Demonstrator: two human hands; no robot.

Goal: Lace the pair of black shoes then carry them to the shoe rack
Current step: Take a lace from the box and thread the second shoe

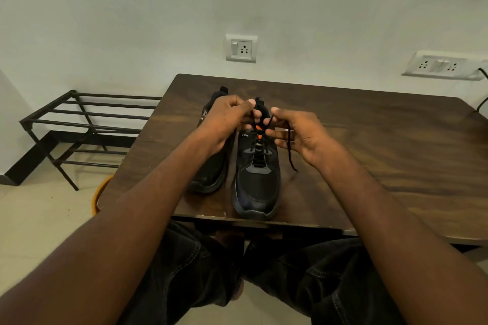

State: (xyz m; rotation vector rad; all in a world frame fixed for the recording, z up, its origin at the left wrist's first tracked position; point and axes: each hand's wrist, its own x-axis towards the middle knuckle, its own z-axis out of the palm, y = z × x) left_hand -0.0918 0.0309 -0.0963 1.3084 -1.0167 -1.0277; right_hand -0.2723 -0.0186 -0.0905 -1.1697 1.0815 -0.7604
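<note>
Two black shoes stood side by side on the dark wooden bench (369,140), toes pointing toward the person and heels toward the wall. The right-hand shoe (257,187) sat at the near edge of the bench, its toe almost at the rim; it showed an orange patch near the tongue and a black lace (289,150) threaded through its eyelets. The left-hand shoe (211,174) stood just beside it, a little further back, and was largely hidden by the left forearm.

Both hands were raised over the collar of the right-hand shoe. The left hand (227,120) had its fingers curled together, pinching the lace above the tongue. The right hand (298,130) faced it, thumb and forefinger pinching the lace, the remaining fingers spread loosely; one free end of the lace hung down from this hand to the bench beside the shoe.

A black metal shoe rack (87,124) with bare horizontal bars stood on the floor against the wall, to the left of the bench. A switch socket (241,48) was set in the wall above the bench, and a wider socket panel (438,64) sat further right. The person's dark trousers (303,280) showed below the bench edge
</note>
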